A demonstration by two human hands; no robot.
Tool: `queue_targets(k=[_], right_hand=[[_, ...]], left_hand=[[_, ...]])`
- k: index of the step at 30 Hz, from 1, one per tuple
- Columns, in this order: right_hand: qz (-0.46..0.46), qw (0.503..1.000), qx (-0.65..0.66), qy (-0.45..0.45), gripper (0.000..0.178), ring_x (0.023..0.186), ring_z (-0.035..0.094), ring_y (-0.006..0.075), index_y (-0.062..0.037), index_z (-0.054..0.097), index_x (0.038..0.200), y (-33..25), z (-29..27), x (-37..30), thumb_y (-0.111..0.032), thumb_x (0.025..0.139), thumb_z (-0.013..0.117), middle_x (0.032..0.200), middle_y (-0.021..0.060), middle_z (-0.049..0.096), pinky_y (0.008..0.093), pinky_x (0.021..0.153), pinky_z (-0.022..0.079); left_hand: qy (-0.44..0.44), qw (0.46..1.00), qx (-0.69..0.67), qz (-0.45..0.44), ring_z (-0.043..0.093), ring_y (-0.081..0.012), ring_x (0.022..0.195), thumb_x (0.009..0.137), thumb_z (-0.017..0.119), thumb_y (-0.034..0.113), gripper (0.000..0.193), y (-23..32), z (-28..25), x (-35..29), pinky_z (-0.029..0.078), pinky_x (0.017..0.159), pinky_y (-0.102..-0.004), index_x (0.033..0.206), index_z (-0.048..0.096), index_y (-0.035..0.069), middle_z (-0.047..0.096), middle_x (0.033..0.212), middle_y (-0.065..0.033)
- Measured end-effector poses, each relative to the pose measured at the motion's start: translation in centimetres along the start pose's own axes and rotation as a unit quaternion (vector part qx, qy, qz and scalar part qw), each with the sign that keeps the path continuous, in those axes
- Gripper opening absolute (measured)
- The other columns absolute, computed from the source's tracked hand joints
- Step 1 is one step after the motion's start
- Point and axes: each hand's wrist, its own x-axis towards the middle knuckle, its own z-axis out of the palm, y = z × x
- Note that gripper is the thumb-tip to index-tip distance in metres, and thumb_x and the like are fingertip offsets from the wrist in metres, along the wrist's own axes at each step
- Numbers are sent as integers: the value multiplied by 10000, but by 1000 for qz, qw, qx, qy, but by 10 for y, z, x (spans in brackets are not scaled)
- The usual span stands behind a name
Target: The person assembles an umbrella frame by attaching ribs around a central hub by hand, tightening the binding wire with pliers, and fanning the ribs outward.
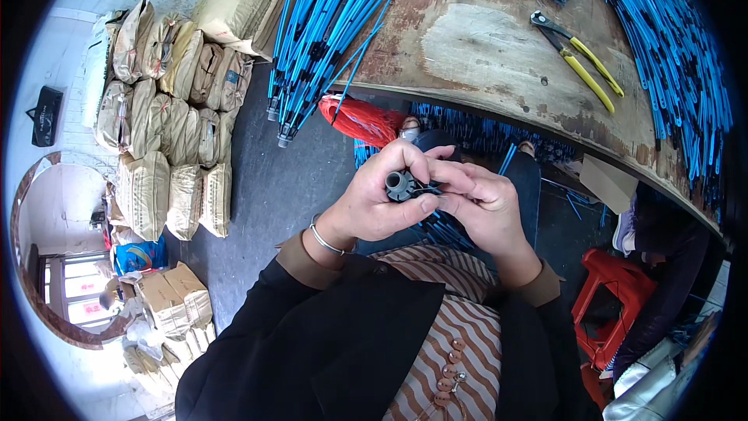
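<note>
My left hand [370, 199] is closed round a dark grey plastic hub [397, 184], a short tube with a round opening at one end and slots along its side. Thumb and fingers of my right hand [495, 206] pinch at the hub's other side, touching the left fingers. What exactly the right fingertips grip is partly hidden. Several blue rods [442, 232] show just below the hands, over my lap; whether they join the hub I cannot tell.
Bundled blue rods with black ends [331, 31] hang over the left end of the wooden table [483, 54]. Yellow-handled pliers [580, 62] and more blue rods [670, 54] lie on it. A red plastic bag [358, 118], stacked sacks [167, 125], a red stool [612, 296] and another person's leg [670, 288] are around.
</note>
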Motion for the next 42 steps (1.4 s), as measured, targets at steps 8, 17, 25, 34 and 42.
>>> queue_targets(k=[8,17,25,34,42], right_hand=[[-60,987,-147,23,189,664,597,206,-2,667,899,4,-1,-3,-14,712,690,787,107,613,298,598,479],[-140,935,-313,91,137,742,586,207,-1,627,901,-34,-25,-3,9,764,635,826,110,596,275,631,460],[-70,969,-232,-38,119,740,567,211,-6,625,912,-56,-33,16,-19,796,605,830,106,575,287,640,451],[-34,964,-234,-126,120,773,536,197,2,586,928,-69,-40,21,-60,826,586,864,84,549,287,683,430],[25,962,-168,-216,112,756,485,204,-19,506,837,-64,-53,26,-79,819,599,833,73,504,288,688,405]], left_hand=[[33,999,-32,-8,574,-312,1047,850,550,52,201,-1,4,10,237,1048,-533,860,351,82,639,920,-197],[36,998,48,-28,618,-242,900,848,546,45,188,-1,6,19,386,931,-443,858,362,76,629,814,-109],[37,993,91,-59,552,-127,790,799,624,53,234,6,15,22,449,689,-271,875,402,64,566,806,-51],[58,974,216,-47,543,-188,598,736,656,89,239,8,22,24,396,594,-309,878,466,53,526,700,-66],[39,983,181,-11,532,-226,565,727,654,75,255,13,31,30,394,526,-321,876,449,44,504,657,-93]])
